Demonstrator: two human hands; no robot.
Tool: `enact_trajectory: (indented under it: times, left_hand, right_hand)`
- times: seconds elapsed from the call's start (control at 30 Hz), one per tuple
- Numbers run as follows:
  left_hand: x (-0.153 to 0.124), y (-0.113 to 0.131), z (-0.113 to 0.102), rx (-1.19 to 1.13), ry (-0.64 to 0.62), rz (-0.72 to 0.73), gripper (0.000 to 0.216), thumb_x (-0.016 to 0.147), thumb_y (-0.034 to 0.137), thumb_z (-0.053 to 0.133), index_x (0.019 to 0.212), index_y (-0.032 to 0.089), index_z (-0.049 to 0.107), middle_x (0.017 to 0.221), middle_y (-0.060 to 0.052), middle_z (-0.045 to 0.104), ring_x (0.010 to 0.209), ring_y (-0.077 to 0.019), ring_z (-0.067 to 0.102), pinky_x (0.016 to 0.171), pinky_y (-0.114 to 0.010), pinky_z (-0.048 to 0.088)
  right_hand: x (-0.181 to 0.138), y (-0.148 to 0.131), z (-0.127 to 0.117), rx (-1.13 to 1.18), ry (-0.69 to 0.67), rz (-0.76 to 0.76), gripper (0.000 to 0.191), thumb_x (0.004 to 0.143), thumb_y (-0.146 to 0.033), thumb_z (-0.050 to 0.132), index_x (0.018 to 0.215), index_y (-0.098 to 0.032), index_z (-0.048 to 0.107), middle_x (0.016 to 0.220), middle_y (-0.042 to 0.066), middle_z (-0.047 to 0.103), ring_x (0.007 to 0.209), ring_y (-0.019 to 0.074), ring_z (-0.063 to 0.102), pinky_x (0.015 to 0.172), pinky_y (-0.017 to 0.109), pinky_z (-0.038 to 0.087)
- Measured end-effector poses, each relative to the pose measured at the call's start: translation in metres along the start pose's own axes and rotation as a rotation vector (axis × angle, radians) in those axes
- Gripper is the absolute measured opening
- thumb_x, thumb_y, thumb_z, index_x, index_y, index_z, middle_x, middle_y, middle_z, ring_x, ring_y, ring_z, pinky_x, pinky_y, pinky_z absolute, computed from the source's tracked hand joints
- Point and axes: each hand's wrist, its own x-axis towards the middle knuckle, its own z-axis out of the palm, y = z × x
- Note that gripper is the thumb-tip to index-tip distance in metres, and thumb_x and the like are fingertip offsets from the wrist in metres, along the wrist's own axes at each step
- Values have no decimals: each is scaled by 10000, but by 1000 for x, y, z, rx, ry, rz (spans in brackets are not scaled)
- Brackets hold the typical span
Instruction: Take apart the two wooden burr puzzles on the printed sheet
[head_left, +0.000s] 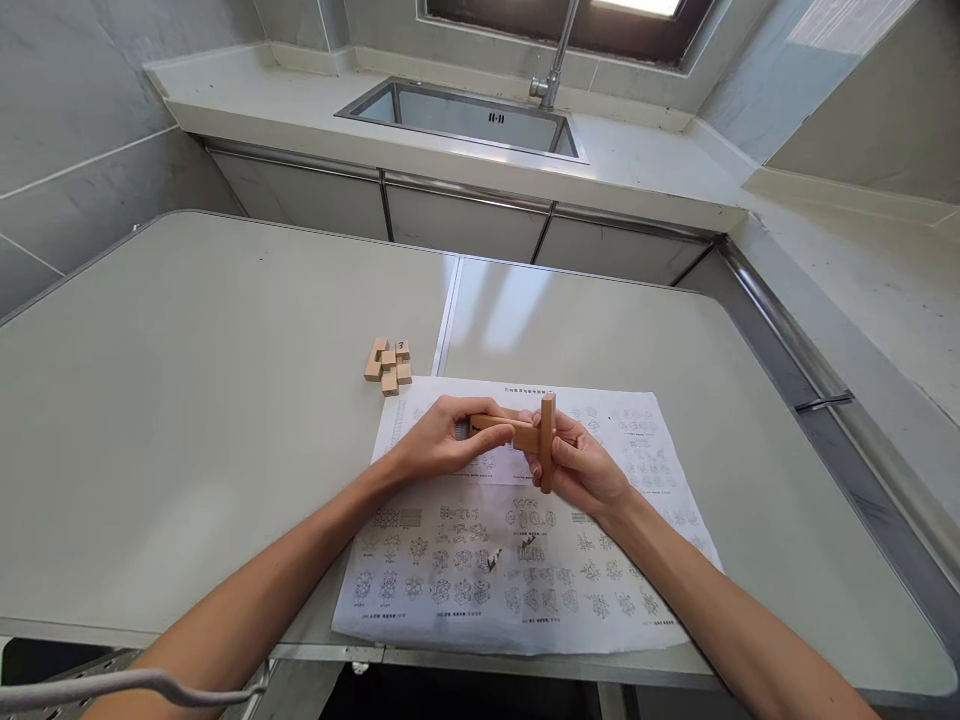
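Both my hands meet over a printed instruction sheet (525, 570) lying on the table. My left hand (439, 440) is closed round a horizontal wooden bar (495, 424). My right hand (581, 468) grips an upright wooden bar (547, 440) that crosses the horizontal one, so the two form a cross held just above the paper. A small cluster of several loose wooden puzzle pieces (388, 365) lies on the table beyond my left hand, near the sheet's far left corner.
The grey table (187, 400) has a seam down its middle and a metal edge on the right. Behind it runs a white counter with a steel sink (461, 115) and a tap (551, 60). A metal rail shows at the bottom left.
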Motion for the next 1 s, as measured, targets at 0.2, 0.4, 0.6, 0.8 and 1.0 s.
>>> enact_trajectory:
  times: [0.2, 0.4, 0.6, 0.8, 1.0]
  left_hand:
    - [0, 0, 0, 0, -4, -7, 300, 985, 446, 654, 980, 166, 759, 1045, -76, 800, 910, -206, 705, 820, -302, 514]
    - [1, 0, 0, 23, 14, -42, 337, 973, 472, 650, 906, 151, 729, 860, -35, 734, 735, -149, 587, 686, -266, 429]
    - [2, 3, 0, 21, 21, -42, 353, 976, 479, 625, 858, 153, 697, 767, -9, 655, 700, -138, 535, 671, -270, 405]
    - [2, 3, -1, 23, 17, -63, 337, 971, 475, 631, 876, 159, 701, 773, -4, 653, 713, -140, 542, 683, -271, 408]
    - [1, 2, -1, 35, 27, -78, 357, 979, 495, 612, 939, 162, 732, 818, -20, 685, 744, -154, 566, 698, -278, 417]
  right_hand:
    - [0, 0, -1, -27, 11, -2, 280, 887, -482, 812, 1024, -266, 699, 1105, 21, 644, 590, 89, 608, 586, 277, 600]
    - [-2, -4, 1, -104, 44, 12, 291, 902, -505, 769, 1079, -294, 675, 1193, 40, 638, 612, 108, 589, 598, 307, 566]
    - [-3, -6, 0, -172, 38, 17, 373, 868, -526, 784, 1159, -320, 676, 1373, 82, 632, 671, 152, 634, 672, 391, 595]
    - [-4, -4, 1, -152, 29, 5, 325, 863, -494, 803, 1129, -323, 725, 1393, 60, 602, 640, 128, 622, 658, 381, 604]
    - [-3, -4, 2, -78, 66, -29, 225, 900, -424, 789, 1094, -320, 744, 1285, 21, 614, 590, 75, 595, 604, 297, 597]
